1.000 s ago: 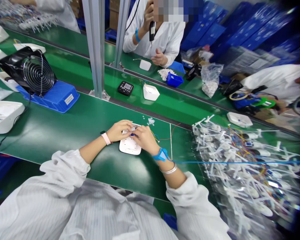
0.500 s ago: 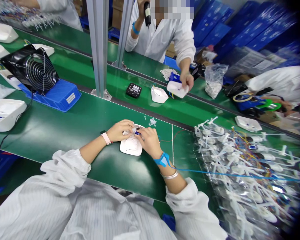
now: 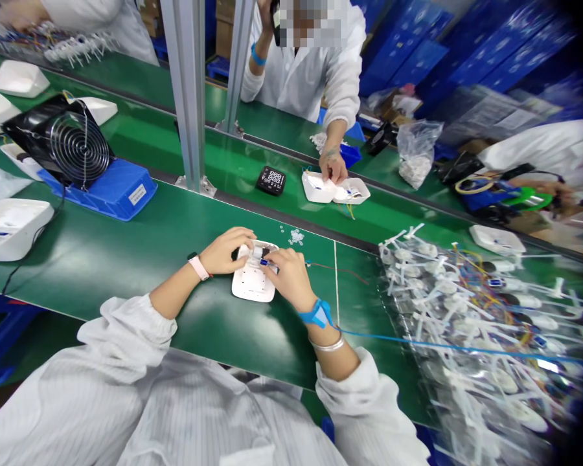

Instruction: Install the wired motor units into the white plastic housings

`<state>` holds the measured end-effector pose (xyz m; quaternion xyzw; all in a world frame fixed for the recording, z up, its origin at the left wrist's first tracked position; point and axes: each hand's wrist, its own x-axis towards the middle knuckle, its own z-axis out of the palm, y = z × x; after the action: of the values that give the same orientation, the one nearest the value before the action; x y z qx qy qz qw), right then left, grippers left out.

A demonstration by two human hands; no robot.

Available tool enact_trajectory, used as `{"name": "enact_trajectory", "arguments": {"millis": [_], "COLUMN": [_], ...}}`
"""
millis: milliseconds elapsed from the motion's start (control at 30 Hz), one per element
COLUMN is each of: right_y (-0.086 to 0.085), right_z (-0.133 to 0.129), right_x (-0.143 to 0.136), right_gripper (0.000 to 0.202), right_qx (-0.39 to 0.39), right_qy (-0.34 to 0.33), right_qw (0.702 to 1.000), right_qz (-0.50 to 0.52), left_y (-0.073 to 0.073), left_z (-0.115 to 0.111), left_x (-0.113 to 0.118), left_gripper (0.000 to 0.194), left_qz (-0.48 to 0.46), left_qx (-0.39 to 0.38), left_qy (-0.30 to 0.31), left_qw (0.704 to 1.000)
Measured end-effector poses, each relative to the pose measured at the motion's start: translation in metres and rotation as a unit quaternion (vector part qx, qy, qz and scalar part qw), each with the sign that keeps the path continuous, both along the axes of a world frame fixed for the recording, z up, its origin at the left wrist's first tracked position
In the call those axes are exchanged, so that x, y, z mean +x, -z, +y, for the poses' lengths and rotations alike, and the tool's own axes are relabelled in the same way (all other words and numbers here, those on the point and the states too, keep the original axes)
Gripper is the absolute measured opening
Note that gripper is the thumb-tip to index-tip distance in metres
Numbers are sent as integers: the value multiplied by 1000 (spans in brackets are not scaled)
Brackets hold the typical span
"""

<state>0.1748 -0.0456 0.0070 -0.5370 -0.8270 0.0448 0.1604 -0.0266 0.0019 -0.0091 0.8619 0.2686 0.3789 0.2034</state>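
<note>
A white plastic housing lies on the green bench in front of me, its inside facing up. My left hand holds its upper left edge, with fingers and thumb bent around the rim. Over the upper right part, my right hand pinches a small blue component between thumb and fingers. A whitish part and a dark part sit in the upper end of the housing, partly covered by my fingers. A thin red wire trails right from beside my right hand.
Small white rings lie behind the housing. Wired parts in plastic fill the right side. A black fan rests on a blue bin at left. Across the green belt, a co-worker's hand touches white housings. A blue cord runs from my right wrist.
My left hand has shifted slightly left and up, uncovering more of the housing's upper end. My right hand stays nearly in place. The co-worker's hand has lowered a white housing onto the belt.
</note>
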Motion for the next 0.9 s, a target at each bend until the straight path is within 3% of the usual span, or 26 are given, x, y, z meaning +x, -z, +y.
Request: {"name": "enact_trajectory", "arguments": {"millis": [100, 167, 233, 333, 500, 900], "right_y": [-10, -16, -21, -20, -14, -15], "right_z": [2, 3, 1, 5, 22, 20], "right_x": [-10, -22, -35, -48, -45, -36], "right_gripper": [17, 17, 19, 21, 27, 14], "right_qx": [20, 14, -10, -57, -155, -152], "right_qy": [-25, -67, -98, -77, -31, -35], "right_qw": [999, 996, 990, 985, 984, 987], "right_qz": [-27, -54, -101, -143, -80, 43], "left_y": [-2, 0, 5, 19, 37, 30], "left_z": [1, -1, -4, -4, 7, 5], "left_x": [-7, -7, -5, 0, 4, 5], "left_gripper": [24, 31, 36, 40, 44, 44], "left_qz": [5, 20, 45, 82, 82, 94], "left_qx": [-44, -55, -52, -46, -18, -46], "left_qy": [-96, -113, -85, -67, -82, -70], "left_qw": [994, 992, 994, 993, 993, 992]}}
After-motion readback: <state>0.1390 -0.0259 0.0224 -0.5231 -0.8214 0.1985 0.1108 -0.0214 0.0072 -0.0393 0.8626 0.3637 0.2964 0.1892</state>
